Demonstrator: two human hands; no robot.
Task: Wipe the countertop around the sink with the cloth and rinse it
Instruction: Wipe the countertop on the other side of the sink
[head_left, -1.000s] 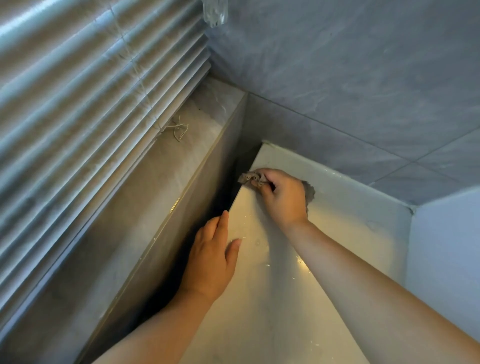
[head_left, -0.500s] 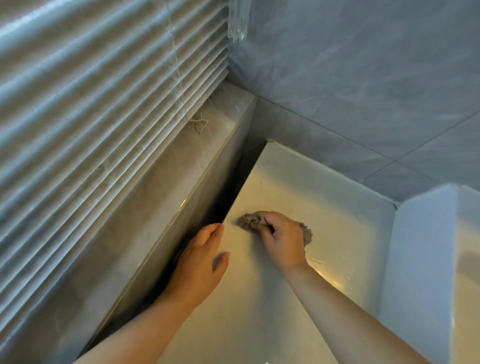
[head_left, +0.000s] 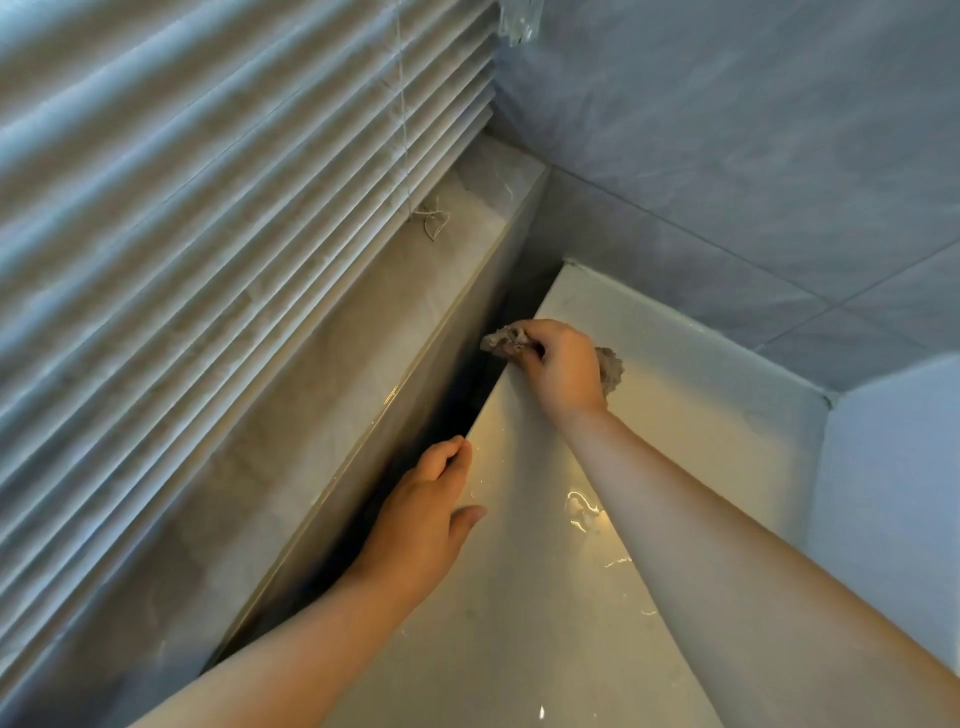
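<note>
A crumpled grey cloth (head_left: 506, 340) lies bunched under my right hand (head_left: 558, 366), which grips it and presses it onto the pale, wet countertop (head_left: 519, 597) near its far left edge. Part of the cloth also shows behind the hand. My left hand (head_left: 426, 514) rests flat on the countertop's left edge with straight fingers, holding nothing. The sink is out of view.
A grey stone window ledge (head_left: 311, 395) runs along the left, with a dark gap between it and the countertop. White blinds (head_left: 208, 182) hang above it, their cord end (head_left: 434, 221) lying on the ledge. Grey tiled wall (head_left: 727, 156) stands behind; a white raised panel (head_left: 893, 467) is at right.
My right hand has slid the cloth back out to the far left edge of the countertop. My left hand stays near the same edge.
</note>
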